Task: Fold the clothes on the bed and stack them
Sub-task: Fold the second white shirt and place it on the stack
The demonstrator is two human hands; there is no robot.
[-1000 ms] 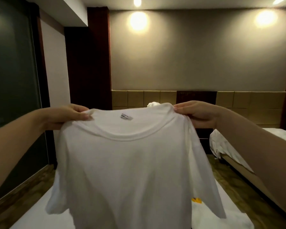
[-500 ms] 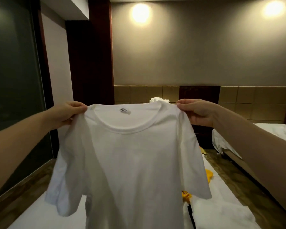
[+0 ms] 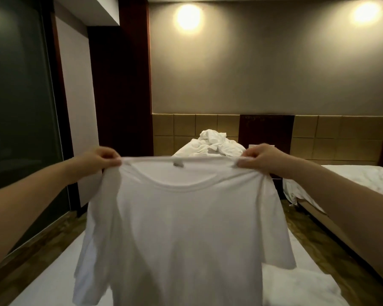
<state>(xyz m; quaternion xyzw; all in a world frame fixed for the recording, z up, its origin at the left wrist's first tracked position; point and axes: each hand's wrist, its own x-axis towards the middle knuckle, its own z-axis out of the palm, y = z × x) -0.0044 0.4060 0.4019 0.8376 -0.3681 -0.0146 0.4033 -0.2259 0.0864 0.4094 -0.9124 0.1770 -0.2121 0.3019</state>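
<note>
White T-shirt (image 3: pixel 186 228) being held up over the bed (image 3: pixel 42 288), stretched by both shoulders.
The left hand (image 3: pixel 100 160) is pinching one shoulder seam and the right hand (image 3: pixel 261 159) the other, fingers curled round the cloth; the shirt is hanging free, not yet laid down. Against half a second ago the hands are pulling wider apart and the neckline is drawing taut, so it is probably being squared up for folding. A small grey neck label (image 3: pixel 178 163) is showing inside the collar, its print too small to read.
</note>
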